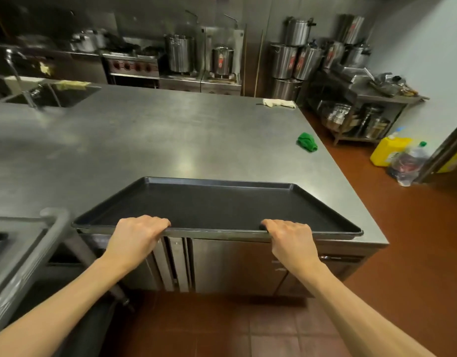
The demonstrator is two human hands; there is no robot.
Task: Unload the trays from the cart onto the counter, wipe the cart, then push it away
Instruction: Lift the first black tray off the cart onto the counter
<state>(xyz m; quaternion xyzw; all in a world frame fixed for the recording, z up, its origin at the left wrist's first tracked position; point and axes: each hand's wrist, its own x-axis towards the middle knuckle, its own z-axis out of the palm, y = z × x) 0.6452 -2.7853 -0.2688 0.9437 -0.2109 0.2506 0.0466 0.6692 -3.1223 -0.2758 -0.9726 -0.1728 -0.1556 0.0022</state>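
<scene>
Cart (29,253) stood at near left, beside the counter (145,140). Left hand (134,237) grasped the black tray (217,207) by its near rim, fingers curled over the edge. Tray sat on the counter's near edge, overhanging slightly. Right hand (290,239) clenched the same rim. Green cloth (307,142) lay far right on the counter.

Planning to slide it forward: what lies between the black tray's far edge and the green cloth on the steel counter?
Only bare steel counter, as the head view shows, between the black rectangular tray and the crumpled green cloth.
</scene>
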